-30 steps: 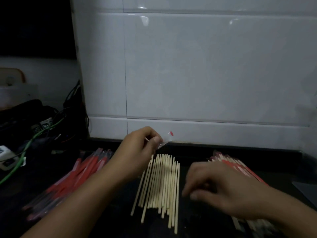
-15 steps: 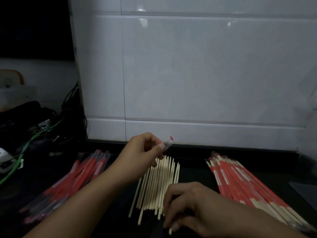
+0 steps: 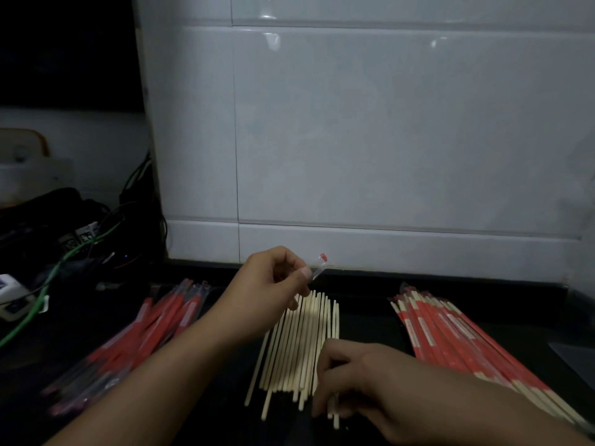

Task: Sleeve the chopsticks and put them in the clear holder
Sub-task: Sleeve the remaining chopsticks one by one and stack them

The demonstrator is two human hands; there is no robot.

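Several bare pale wooden chopsticks (image 3: 299,342) lie fanned out on the dark counter in front of me. My left hand (image 3: 273,281) is raised above their far ends and pinches a clear plastic sleeve (image 3: 318,267) with a red tip, which points up and to the right. My right hand (image 3: 354,378) lies over the near ends of the bare chopsticks with its fingers curled round one or two of them. A stack of chopsticks in red sleeves (image 3: 457,336) lies to the right. The clear holder is not in view.
A pile of empty red and clear sleeves (image 3: 141,333) lies on the left. Behind it sit tangled cables, a green cable (image 3: 38,304) and a small white device (image 3: 9,294). A white tiled wall (image 3: 354,140) closes off the back of the counter.
My right hand came from the sleeved stack on the right to the near ends of the bare chopsticks and closed on them. My left hand kept the sleeve raised, tipping it slightly more upright.
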